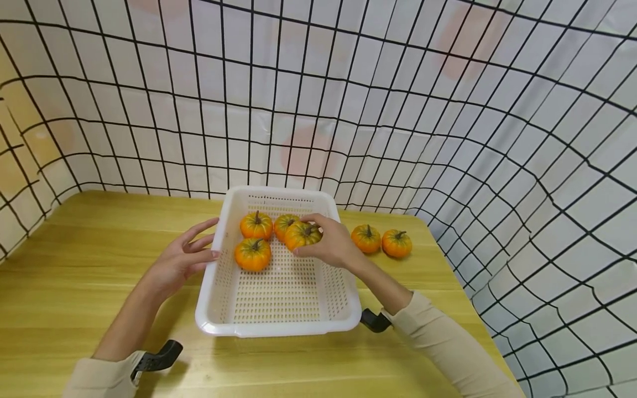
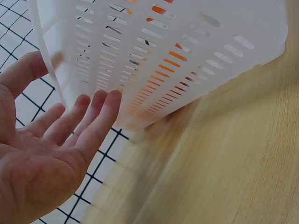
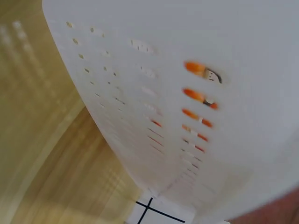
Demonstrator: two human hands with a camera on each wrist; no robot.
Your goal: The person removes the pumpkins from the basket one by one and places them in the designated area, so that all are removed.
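Right hand is gripping mini pumpkin near far edge of white basket, loosely spread left hand touching basket's left edge, two pumpkins sitting near desk's far-right corner.

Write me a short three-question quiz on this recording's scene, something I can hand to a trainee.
1. Count: how many pumpkins lie on the table outside the basket?

2. True or false: the left hand is holding a pumpkin.

3. Multiple choice: what do the fingers and thumb of the right hand hold?
A) The basket's front rim
B) A pumpkin over the basket
C) Nothing

Key:
1. Two, side by side to the right of the basket; the farther one stands nearer the table's right edge.
2. False; it is at the basket's left rim.
3. B
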